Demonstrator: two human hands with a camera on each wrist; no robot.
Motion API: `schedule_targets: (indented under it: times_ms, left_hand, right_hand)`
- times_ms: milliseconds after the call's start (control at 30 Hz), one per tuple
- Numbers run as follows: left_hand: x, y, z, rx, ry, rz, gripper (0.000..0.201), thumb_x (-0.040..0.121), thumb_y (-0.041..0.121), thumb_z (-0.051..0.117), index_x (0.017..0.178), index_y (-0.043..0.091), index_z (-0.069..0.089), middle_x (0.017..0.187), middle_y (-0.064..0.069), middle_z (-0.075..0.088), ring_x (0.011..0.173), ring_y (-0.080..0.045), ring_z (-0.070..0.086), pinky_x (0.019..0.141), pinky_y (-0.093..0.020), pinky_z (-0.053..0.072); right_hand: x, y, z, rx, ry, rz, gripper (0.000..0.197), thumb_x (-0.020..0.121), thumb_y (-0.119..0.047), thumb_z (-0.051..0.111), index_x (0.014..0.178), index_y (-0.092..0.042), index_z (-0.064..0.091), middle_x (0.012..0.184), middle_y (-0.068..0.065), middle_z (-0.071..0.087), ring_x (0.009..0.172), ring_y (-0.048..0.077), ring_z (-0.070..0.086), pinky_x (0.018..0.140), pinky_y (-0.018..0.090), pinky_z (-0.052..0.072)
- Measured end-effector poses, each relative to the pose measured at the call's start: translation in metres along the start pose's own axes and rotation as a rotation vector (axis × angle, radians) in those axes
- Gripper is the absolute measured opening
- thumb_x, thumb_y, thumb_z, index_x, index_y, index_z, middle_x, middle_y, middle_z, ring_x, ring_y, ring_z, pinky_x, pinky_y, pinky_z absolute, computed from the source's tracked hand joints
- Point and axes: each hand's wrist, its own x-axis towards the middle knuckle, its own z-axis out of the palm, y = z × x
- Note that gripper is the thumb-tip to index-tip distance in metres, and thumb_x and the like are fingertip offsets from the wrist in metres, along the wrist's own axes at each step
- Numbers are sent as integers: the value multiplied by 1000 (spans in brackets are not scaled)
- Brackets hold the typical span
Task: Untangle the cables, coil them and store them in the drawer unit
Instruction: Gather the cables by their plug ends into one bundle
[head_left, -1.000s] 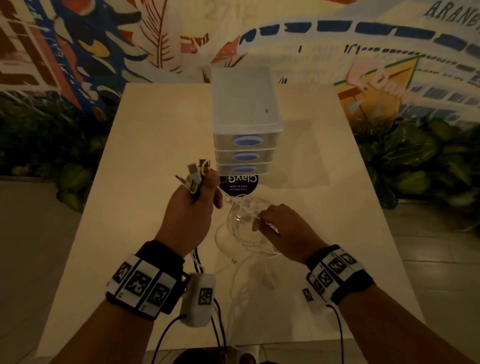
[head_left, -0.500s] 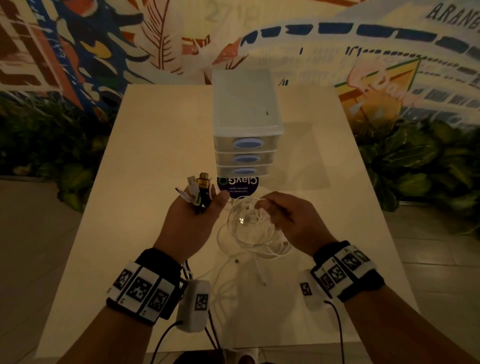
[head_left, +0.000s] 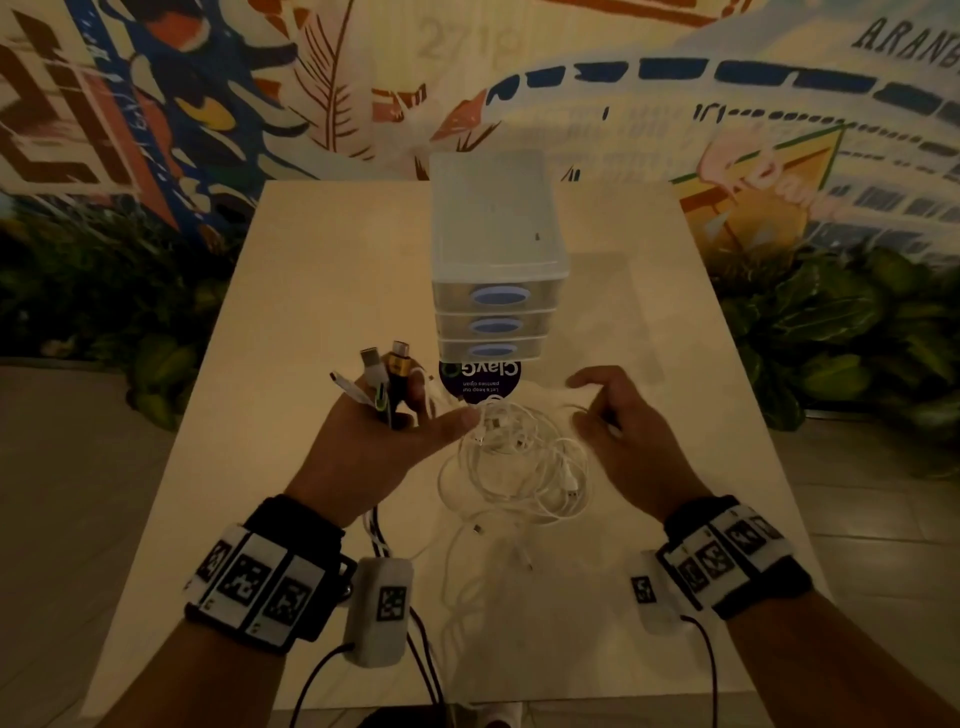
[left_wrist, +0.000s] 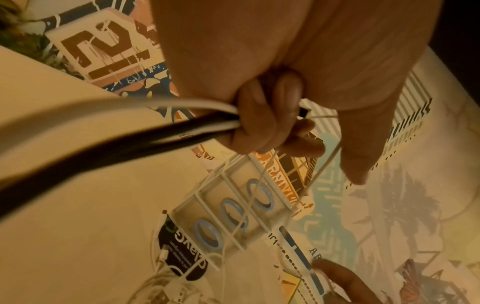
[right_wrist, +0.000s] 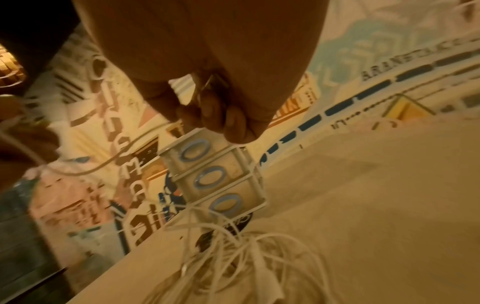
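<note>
My left hand (head_left: 405, 410) grips a bundle of black and white cables (left_wrist: 182, 127); their plugs (head_left: 387, 369) stick up above my fingers. A tangle of thin white cables (head_left: 519, 467) lies on the table between my hands, also seen in the right wrist view (right_wrist: 246, 267). My right hand (head_left: 589, 410) hovers just right of the tangle, and its curled fingers (right_wrist: 213, 107) pinch one thin white strand (right_wrist: 130, 152) that runs back towards the left hand. The clear drawer unit (head_left: 496, 260) stands behind the tangle, its three blue-handled drawers (left_wrist: 233, 209) closed.
The pale table (head_left: 322, 270) carries a round black sticker (head_left: 480, 382) in front of the drawer unit. Leafy plants (head_left: 841, 332) flank the table on both sides, and a painted mural wall stands behind. Camera leads (head_left: 415, 649) hang off the near edge.
My right hand has lifted off the tangle and moved right, drawing a thin strand with it. The left hand keeps its bundle, and its thumb has spread towards the tangle.
</note>
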Motion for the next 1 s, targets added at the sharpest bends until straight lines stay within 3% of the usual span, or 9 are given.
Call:
schedule_targets:
  times_ms: [100, 167, 267, 433, 567, 667, 767, 867, 1000]
  left_hand:
    - [-3, 5, 6, -91, -202, -29, 36, 85, 16, 78, 92, -3, 48, 74, 5, 54, 68, -14, 50, 75, -17, 46]
    - [-3, 8, 10, -270, -303, -82, 73, 79, 35, 86, 112, -17, 46, 84, -8, 52, 83, -24, 46, 92, -30, 44]
    - [-6, 13, 11, -278, -297, -30, 103, 65, 55, 89, 118, -21, 44, 90, -31, 48, 88, -30, 49, 95, -38, 45]
    - [-12, 17, -4, -33, -109, 139, 50, 73, 44, 85, 100, 12, 57, 76, -18, 54, 69, -46, 51, 68, -24, 49]
    - [-10, 10, -13, 67, -50, 154, 55, 69, 36, 89, 114, 25, 59, 82, -7, 59, 67, -53, 48, 65, -31, 47]
    - [-9, 8, -10, 81, -77, 126, 60, 66, 37, 91, 118, 32, 60, 86, -9, 59, 57, -43, 41, 60, -42, 45]
    - [-6, 4, -4, 109, -55, 109, 57, 69, 35, 85, 121, 29, 61, 82, -7, 59, 48, -13, 38, 57, -26, 42]
    - [-4, 5, 5, 71, -25, 121, 50, 79, 37, 77, 125, 26, 61, 78, 1, 61, 54, -31, 44, 62, -25, 44]
    - [-2, 12, 14, -25, -90, 159, 25, 94, -7, 61, 118, -2, 59, 77, 22, 68, 65, 2, 63, 70, -9, 47]
  right_hand:
    - [7, -9, 27, -122, -197, -99, 49, 92, -37, 70, 134, -40, 46, 68, -11, 49, 57, 5, 45, 58, 27, 40]
    - [18, -11, 48, -232, -282, -90, 45, 93, -41, 67, 134, -38, 50, 87, -25, 59, 73, -3, 53, 72, 21, 42]
    - [33, -9, 63, -348, -317, -34, 30, 99, -33, 56, 128, -26, 61, 120, -5, 66, 104, 13, 60, 84, 26, 40]
    - [45, -6, 49, -180, -93, -120, 36, 93, -34, 43, 111, -19, 70, 108, 1, 68, 90, 13, 59, 83, 30, 47]
    - [54, -12, 29, -146, 30, -233, 50, 89, -41, 38, 114, -15, 72, 101, -13, 57, 90, 4, 54, 80, 14, 39]
    - [56, -21, 21, -187, 58, -299, 35, 96, -38, 45, 105, -22, 75, 96, -15, 49, 86, -1, 50, 77, 6, 38]
    - [54, -30, 18, -184, 24, -372, 17, 99, -25, 56, 104, -27, 72, 106, -9, 60, 96, 9, 62, 82, 22, 51]
    - [49, -44, 21, -245, -82, -457, 26, 96, -28, 51, 110, -26, 73, 107, -20, 56, 97, 8, 61, 79, 22, 49]
    - [44, -54, 34, -273, -152, -529, 26, 94, -34, 49, 106, -24, 70, 99, -6, 61, 89, 18, 62, 70, 33, 51]
